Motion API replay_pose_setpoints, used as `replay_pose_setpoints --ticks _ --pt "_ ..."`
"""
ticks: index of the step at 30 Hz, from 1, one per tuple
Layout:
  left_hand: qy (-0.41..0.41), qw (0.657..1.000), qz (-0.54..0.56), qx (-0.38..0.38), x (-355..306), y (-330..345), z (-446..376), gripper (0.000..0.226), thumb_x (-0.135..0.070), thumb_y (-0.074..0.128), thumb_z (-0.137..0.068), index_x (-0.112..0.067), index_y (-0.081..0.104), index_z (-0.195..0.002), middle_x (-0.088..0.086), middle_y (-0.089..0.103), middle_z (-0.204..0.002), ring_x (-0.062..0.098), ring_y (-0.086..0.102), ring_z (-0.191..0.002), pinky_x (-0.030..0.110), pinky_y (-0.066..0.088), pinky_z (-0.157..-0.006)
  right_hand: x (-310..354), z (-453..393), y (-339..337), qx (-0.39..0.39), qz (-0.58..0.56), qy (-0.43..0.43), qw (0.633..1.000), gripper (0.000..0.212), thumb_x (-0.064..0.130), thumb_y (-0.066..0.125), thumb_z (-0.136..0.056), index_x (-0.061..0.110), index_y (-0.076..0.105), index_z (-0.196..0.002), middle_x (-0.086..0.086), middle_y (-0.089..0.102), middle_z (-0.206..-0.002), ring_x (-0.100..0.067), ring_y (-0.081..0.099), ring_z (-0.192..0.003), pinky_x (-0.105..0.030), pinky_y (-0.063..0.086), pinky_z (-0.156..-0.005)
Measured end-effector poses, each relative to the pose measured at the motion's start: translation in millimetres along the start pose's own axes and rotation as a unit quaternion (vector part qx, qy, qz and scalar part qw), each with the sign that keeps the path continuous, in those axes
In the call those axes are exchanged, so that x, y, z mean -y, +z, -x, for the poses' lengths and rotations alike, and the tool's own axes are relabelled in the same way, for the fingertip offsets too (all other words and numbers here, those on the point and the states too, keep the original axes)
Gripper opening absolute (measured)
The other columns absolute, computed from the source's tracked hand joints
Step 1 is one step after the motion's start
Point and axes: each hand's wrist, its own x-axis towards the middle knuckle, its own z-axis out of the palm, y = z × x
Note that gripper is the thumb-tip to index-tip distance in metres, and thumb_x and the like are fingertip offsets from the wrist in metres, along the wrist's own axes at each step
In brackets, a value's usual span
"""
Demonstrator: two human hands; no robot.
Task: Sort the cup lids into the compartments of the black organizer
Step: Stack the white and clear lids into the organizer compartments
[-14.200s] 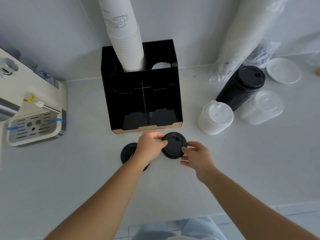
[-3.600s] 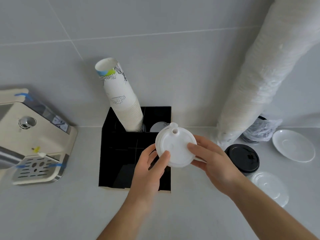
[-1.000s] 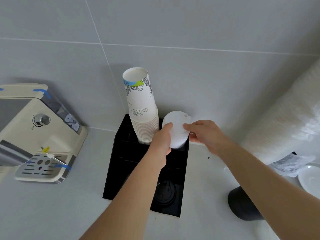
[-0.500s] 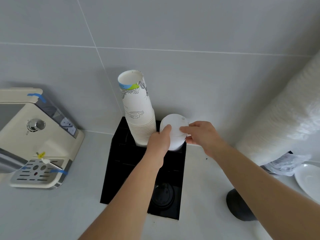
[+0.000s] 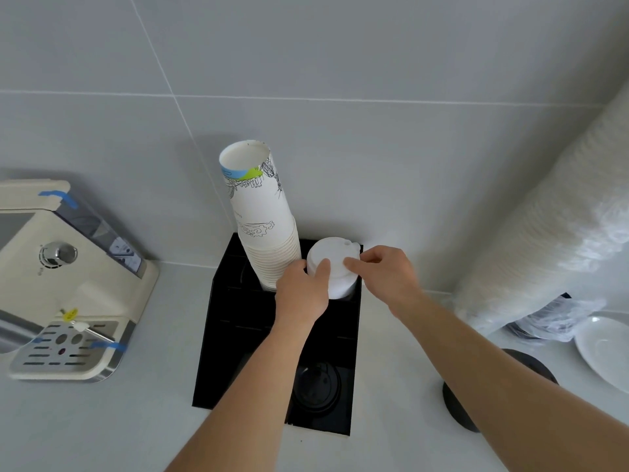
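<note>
White lids (image 5: 335,267); black organizer (image 5: 238,321) holding black lids (image 5: 316,386). White paper cups (image 5: 262,219) with black line drawings and a blue-and-green band. Cream machine (image 5: 78,277) with blue tape strips (image 5: 59,198) and a yellow tag (image 5: 70,314), possibly a label.

The white counter (image 5: 102,424) meets a tiled wall at the back. The black organizer (image 5: 238,335) stands on it against that wall. Left of the organizer, set apart, sits a cream coffee machine (image 5: 68,284) with its drip tray forward. Right of the organizer a long sleeve of cups (image 5: 544,233) in clear plastic leans up from the counter. Nearer and right of the organizer are a black lid stack (image 5: 456,403) and a white saucer (image 5: 602,352).
</note>
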Motion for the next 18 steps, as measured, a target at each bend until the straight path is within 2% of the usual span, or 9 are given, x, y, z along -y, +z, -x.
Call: replay_pose_setpoints --ticks 3,7,10,13,15,18 --pt "-0.007 1.0 0.01 0.01 -2.6 2.7 0.7 0.039 -0.043 0.049 -0.092 -0.01 0.061 -0.108 0.006 0.065 -0.103 0.027 0.059 -0.093 0.033 0.045 -0.077 -1.5 0.4 0.8 -0.01 -0.002 -0.008 1.0 0.023 0.032 0.078 -0.08 0.014 0.07 -0.093 0.005 0.066 -0.085 -0.014 0.061 -0.079 -0.025 0.045 -0.066" --pt "-0.008 0.999 -0.017 0.027 2.7 5.7 1.8 0.045 -0.048 0.046 -0.085 -0.01 0.058 -0.103 0.011 0.068 -0.1 0.035 0.068 -0.084 0.046 0.056 -0.079 -5.2 0.2 2.1 -0.013 0.026 -0.007 1.0 0.024 0.03 0.078 -0.079 0.012 0.07 -0.094 0.006 0.064 -0.081 -0.013 0.06 -0.077 -0.025 0.046 -0.065" --pt "0.02 0.997 -0.066 0.017 1.7 3.9 4.3 0.038 -0.04 0.053 -0.092 -0.006 0.058 -0.109 0.01 0.066 -0.107 0.033 0.064 -0.097 0.036 0.049 -0.079 -8.7 -0.2 1.8 -0.013 0.043 -0.002 0.999 0.025 0.03 0.078 -0.079 0.013 0.069 -0.095 0.007 0.062 -0.076 -0.011 0.058 -0.071 -0.025 0.044 -0.064" --pt "0.025 0.995 -0.091 0.004 2.4 3.4 7.7 0.047 -0.036 0.053 -0.095 -0.007 0.043 -0.131 0.015 0.061 -0.121 0.036 0.059 -0.111 0.036 0.043 -0.084 -9.8 -0.9 0.8 -0.017 0.044 -0.004 0.999 0.022 0.031 0.076 -0.08 0.013 0.07 -0.092 0.007 0.063 -0.075 -0.01 0.058 -0.069 -0.026 0.047 -0.065" --pt "0.05 0.993 -0.108 0.001 6.0 2.5 9.0 0.051 -0.037 0.053 -0.094 -0.013 0.036 -0.135 0.017 0.064 -0.116 0.037 0.061 -0.107 0.038 0.045 -0.082 -10.0 -1.1 0.2 -0.017 0.043 -0.004 0.999 0.02 0.03 0.075 -0.081 0.013 0.071 -0.091 0.006 0.065 -0.075 -0.009 0.059 -0.067 -0.026 0.048 -0.064" --pt "0.08 0.985 -0.155 -0.004 8.3 -0.5 8.3 0.051 -0.041 0.049 -0.094 -0.017 0.038 -0.137 0.012 0.068 -0.109 0.033 0.061 -0.107 0.038 0.045 -0.084 -11.7 -2.1 0.2 -0.018 0.048 -0.012 0.999 0.017 0.027 0.073 -0.082 0.013 0.071 -0.091 0.005 0.066 -0.078 -0.014 0.061 -0.071 -0.027 0.049 -0.066"
